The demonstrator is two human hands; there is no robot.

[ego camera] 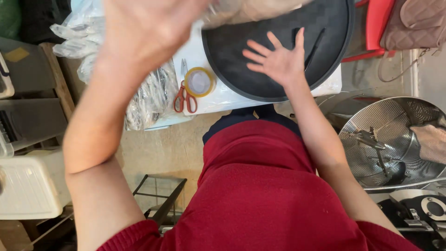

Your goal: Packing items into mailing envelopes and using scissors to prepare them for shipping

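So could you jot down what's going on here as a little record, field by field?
left hand: raised close to the camera, blurred, at a clear plastic bag
right hand: fingers spread, flat on the round black tray
tray rests on: white table
beside tray: roll of tape, red scissors
right of person: metal colander
clothing: red top
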